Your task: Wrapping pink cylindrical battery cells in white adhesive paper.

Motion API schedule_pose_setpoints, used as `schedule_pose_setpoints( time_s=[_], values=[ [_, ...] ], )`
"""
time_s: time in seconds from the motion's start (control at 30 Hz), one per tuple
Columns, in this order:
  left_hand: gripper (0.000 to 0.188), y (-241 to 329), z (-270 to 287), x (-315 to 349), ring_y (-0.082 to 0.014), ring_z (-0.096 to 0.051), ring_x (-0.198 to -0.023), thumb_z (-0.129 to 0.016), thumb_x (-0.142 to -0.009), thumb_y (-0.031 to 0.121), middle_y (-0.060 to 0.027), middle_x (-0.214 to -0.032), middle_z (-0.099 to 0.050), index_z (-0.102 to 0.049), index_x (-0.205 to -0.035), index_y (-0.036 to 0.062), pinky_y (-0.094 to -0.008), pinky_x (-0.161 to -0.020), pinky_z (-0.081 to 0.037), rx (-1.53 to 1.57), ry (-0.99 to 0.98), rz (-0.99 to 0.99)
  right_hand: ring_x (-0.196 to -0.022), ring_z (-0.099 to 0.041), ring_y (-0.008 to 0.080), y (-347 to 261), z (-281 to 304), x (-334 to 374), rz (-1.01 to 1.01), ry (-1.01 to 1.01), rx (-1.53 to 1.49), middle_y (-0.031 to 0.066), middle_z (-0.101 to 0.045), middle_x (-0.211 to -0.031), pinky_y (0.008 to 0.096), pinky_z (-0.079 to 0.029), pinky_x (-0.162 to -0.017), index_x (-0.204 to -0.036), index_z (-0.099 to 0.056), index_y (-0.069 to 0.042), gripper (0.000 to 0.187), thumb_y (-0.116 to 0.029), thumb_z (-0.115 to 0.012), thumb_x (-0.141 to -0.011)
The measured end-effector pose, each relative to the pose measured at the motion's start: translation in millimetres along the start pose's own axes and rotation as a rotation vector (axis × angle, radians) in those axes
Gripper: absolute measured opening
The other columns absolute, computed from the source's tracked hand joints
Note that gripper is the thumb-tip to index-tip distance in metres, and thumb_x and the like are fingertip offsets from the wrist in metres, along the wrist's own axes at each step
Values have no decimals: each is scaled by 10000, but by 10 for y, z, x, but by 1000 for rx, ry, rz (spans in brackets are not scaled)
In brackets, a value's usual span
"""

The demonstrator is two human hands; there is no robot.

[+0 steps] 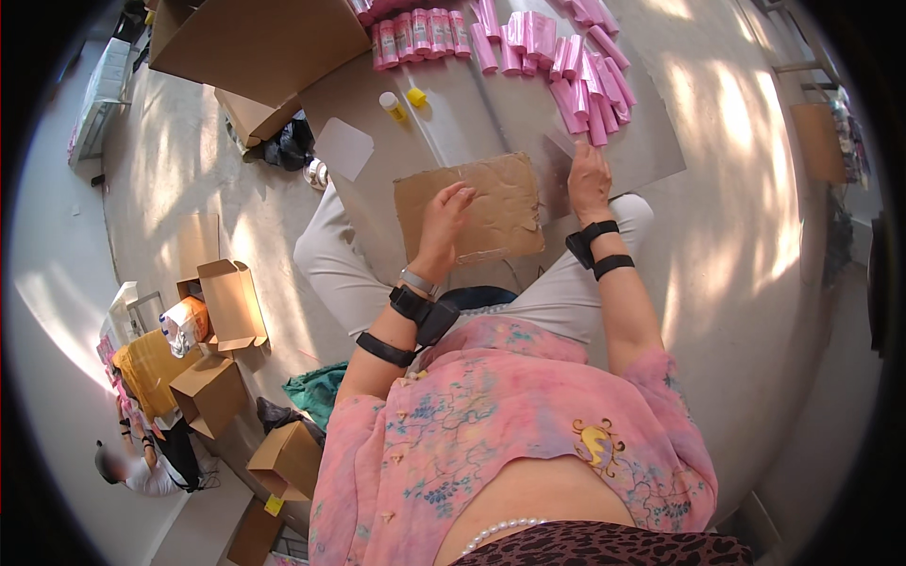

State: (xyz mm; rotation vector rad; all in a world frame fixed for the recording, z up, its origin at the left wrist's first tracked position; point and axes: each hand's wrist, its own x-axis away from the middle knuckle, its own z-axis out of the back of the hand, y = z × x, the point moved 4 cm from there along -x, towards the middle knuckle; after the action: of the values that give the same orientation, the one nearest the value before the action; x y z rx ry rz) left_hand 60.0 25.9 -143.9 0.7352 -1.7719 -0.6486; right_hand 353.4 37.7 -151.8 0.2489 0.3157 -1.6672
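Observation:
My left hand (pixel 442 226) is over the left part of a flat brown cardboard piece (pixel 510 212). Its fingers curl together, and whatever they may hold is too small to make out. On the right, my right hand (pixel 591 181) reaches toward the pink rolls (pixel 595 104), with its fingertips pinched at a thin, see-through plastic piece (pixel 561 143). Several more wrapped pink rolls (pixel 420 36) stand in a row at the far side. A small glue bottle with a pale top (pixel 393 106) lies beyond the cardboard, near a yellow cap (pixel 416 97).
A large open carton (pixel 260 47) stands at the far left, with a black bag (pixel 288 143) under it. A white card (pixel 344 149) lies on the grey board (pixel 651 156). Smaller cartons (pixel 209 391) stand on the left, where another person (pixel 151 472) is at work.

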Motion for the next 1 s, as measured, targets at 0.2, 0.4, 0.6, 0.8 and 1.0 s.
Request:
schedule_pose_setpoints(
  time_s=[0.2, 0.4, 0.6, 0.8, 1.0],
  values=[
    [436, 5, 31, -29, -226, -578, -1323, -565, -1070, 296, -107, -1358, -661, -541, -1415, 31, -441, -1126, -406, 12, 17, 3, -929, -662, 345, -39, 34, -31, -21, -56, 7, 147, -668, -994, 450, -535, -797, -1127, -603, -48, 219, -31, -562, -913],
    [357, -82, 36, -122, -190, -657, -1167, -626, -1039, 210, -105, -1260, -682, -612, -1332, 7, -327, -956, -535, -47, 35, -116, -905, -674, 426, -434, 30, 47, -287, -160, -419, 231, -688, -924, 511, -534, -800, -1179, -598, 5, 259, -74, -549, -938],
    [288, -255, -140, -335, -146, -690, -955, -685, -987, 172, -74, -1081, -719, -673, -1207, -14, -292, -797, -582, -331, 69, -120, -910, -707, 405, -799, -449, 491, -531, -427, -1057, 265, -719, -973, 456, -538, -808, -1079, -672, 40, 273, -82, -474, -936],
    [184, -425, -118, -422, -127, -688, -825, -739, -937, 136, -59, -942, -726, -714, -1058, 0, -272, -688, -578, -321, 119, -117, -916, -675, 151, -831, -617, 694, -716, -597, -1142, 98, -740, -998, 330, -532, -832, -1158, -676, 57, 310, -16, -467, -942],
    [153, -493, -120, -501, -127, -680, -774, -743, -912, 129, -57, -893, -721, -722, -994, 1, -269, -644, -575, -378, 197, -139, -988, -684, 445, -902, -417, 646, -578, -438, -856, 267, -711, -1017, 494, -536, -858, -1092, -666, 42, 265, -66, -508, -908]
  ],
)
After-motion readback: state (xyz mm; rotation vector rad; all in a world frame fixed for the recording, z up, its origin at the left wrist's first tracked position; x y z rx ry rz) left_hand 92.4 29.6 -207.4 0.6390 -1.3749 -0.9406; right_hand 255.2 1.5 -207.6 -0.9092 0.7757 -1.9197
